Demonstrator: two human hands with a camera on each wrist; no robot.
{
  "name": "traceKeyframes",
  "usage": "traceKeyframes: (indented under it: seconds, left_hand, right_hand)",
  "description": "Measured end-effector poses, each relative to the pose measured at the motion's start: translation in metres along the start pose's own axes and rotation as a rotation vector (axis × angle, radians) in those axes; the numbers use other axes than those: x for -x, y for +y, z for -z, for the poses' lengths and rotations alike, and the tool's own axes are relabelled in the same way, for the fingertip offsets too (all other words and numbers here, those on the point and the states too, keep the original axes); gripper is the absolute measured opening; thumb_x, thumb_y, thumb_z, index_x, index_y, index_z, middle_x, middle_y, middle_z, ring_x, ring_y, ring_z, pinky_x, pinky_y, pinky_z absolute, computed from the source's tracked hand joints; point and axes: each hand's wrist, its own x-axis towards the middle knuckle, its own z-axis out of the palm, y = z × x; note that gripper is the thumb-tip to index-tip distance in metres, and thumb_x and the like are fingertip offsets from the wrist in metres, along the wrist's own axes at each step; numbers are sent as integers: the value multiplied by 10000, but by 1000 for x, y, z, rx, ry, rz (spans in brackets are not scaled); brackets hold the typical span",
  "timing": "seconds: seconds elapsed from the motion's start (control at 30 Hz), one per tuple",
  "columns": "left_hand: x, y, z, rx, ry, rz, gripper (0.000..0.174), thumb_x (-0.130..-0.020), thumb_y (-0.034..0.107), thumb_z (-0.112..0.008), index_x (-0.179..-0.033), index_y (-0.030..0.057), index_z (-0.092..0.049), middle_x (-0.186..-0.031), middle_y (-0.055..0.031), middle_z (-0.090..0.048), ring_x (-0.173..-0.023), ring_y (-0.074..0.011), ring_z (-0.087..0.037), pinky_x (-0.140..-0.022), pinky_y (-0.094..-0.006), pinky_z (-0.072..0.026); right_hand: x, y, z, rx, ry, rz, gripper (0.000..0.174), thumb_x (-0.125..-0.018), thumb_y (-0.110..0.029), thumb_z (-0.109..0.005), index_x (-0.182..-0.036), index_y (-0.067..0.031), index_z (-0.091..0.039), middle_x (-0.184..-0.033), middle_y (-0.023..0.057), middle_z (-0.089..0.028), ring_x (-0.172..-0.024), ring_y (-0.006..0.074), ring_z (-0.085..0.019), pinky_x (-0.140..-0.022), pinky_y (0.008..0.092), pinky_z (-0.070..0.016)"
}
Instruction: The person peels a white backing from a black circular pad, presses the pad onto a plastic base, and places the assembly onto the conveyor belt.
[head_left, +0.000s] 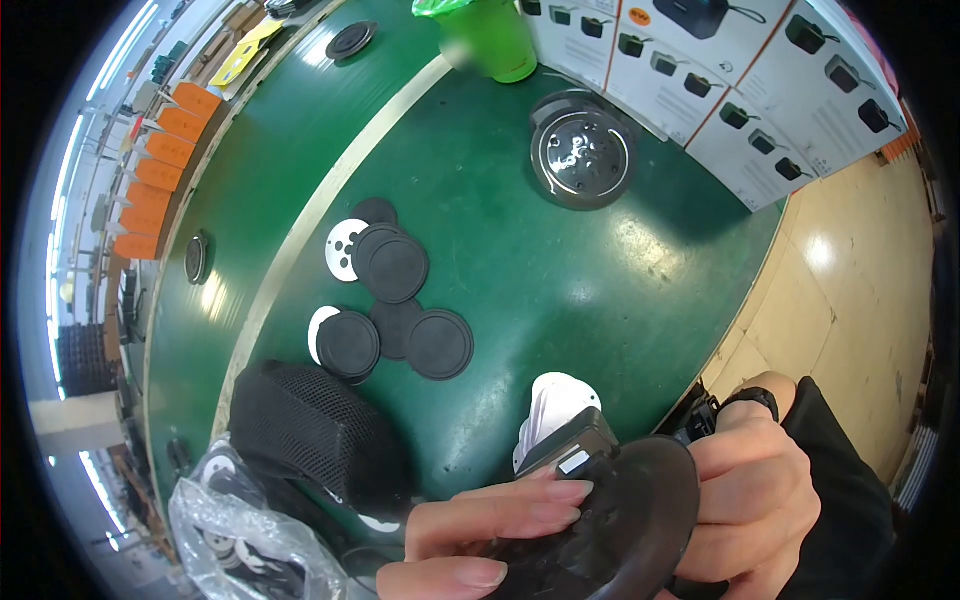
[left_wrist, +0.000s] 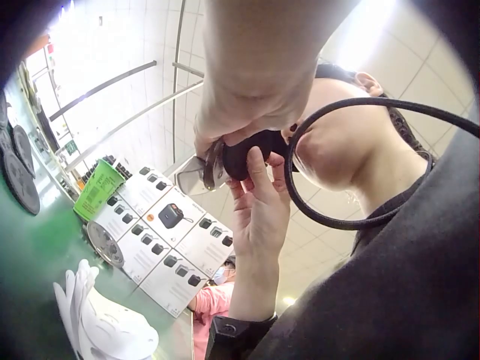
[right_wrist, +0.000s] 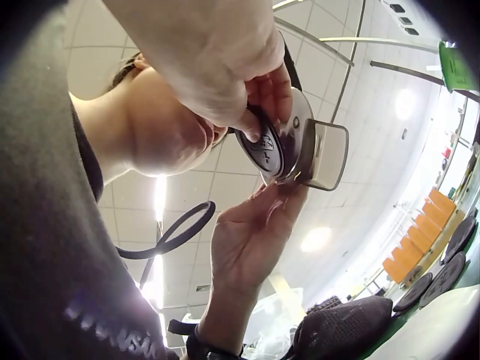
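A dark, smoky, see-through round housing (head_left: 600, 540) with a boxy tab (right_wrist: 327, 156) on its side is held up close to the person's head. The left hand (head_left: 500, 530) grips it from the left, fingers along its near face. A black disc with raised markings (right_wrist: 264, 150) lies against the housing in the right wrist view. The right hand (head_left: 755, 490) pinches this disc at the housing's rim, thumb on its marked face and fingers curled behind. The inside of the housing is mostly hidden by the fingers.
Black discs (head_left: 390, 265) and white perforated plates (head_left: 343, 250) lie on the green table (head_left: 500, 260). A similar smoky housing (head_left: 583, 155), a green bin (head_left: 490, 40) and a printed carton (head_left: 690, 90) stand behind. Black mesh (head_left: 310, 430) and plastic wrap (head_left: 250, 540) sit left.
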Motion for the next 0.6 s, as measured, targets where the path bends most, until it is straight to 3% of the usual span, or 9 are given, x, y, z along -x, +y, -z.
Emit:
traceKeyframes:
  seconds: [0.07, 0.13, 0.2, 0.27, 0.33, 0.4, 0.43, 0.53, 0.6]
  left_hand:
    - [-6, 7, 0, 42, -46, -52, 353, -888, 174, -490, -1156, -35, -394, -1015, -301, -508, -978, -439, -545, -859, -515, -443]
    - [-8, 2, 6, -178, -207, -275, 466, -876, 173, -552, -1266, 96, -309, -1045, -228, -472, -979, -412, -547, -946, -565, -389]
    - [-14, -16, -26, 81, 26, -468, 381, -884, 194, -491, -1161, -51, -400, -1010, -303, -514, -959, -415, -558, -869, -499, -438]
    - [-14, -27, -31, 71, 114, -566, 407, -867, 190, -498, -1126, -118, -438, -997, -333, -536, -928, -402, -570, -823, -451, -464]
    - [-10, -29, 1, -158, -15, -536, 451, -820, 155, -572, -1158, -102, -418, -1027, -300, -528, -919, -363, -571, -828, -421, -453]
    - [-19, -16, 28, -346, -221, -486, 526, -768, 112, -643, -1186, -85, -391, -1081, -250, -513, -940, -312, -559, -850, -389, -428]
    - [2, -21, 11, -381, 49, -447, 523, -768, 104, -640, -1186, -83, -390, -1109, -239, -501, -967, -302, -549, -870, -387, -413]
    - [1, 7, -53, -292, 646, -20, 541, -805, 104, -593, -1241, -69, -324, -1207, -210, -451, -1071, -264, -485, -955, -368, -339]
    - [14, -13, -23, -420, 392, -173, 533, -818, 90, -578, -1253, -50, -302, -1187, -213, -457, -1059, -268, -492, -942, -361, -350]
  right_hand:
    - [0, -2, 0, -6, 14, -42, 180, -528, 20, -618, -695, -41, -589, -718, 134, -591, -591, 224, -528, -449, 290, -453]
    - [-2, -3, 1, 9, -14, -72, 178, -530, 24, -619, -693, -41, -590, -713, 123, -590, -587, 227, -531, -459, 288, -457]
    - [-13, -7, 8, 70, -163, -122, 173, -541, 30, -617, -695, -40, -581, -695, 106, -583, -576, 228, -533, -463, 283, -456]
    - [-38, -19, 19, 161, -496, -249, 154, -577, 40, -606, -700, -34, -550, -656, 89, -563, -550, 230, -529, -454, 277, -441]
    - [-36, -13, 20, 134, -560, -250, 124, -579, 30, -595, -683, -27, -557, -628, 81, -562, -518, 210, -519, -432, 256, -412]
    - [-4, 11, 6, -16, -260, -87, 114, -534, -3, -589, -642, -23, -615, -621, 82, -587, -486, 169, -506, -404, 220, -377]
    - [-7, 7, 10, 32, -300, -144, 47, -574, -6, -599, -612, -32, -610, -620, 86, -585, -491, 170, -507, -413, 219, -382]
    - [-14, 8, 16, 23, -507, -230, 52, -656, -36, -618, -604, -35, -611, -622, 82, -587, -483, 175, -505, -420, 229, -382]
    - [-14, 6, 17, -51, -470, -375, 111, -674, -77, -704, -629, -25, -617, -624, 72, -593, -504, 172, -511, -444, 246, -387]
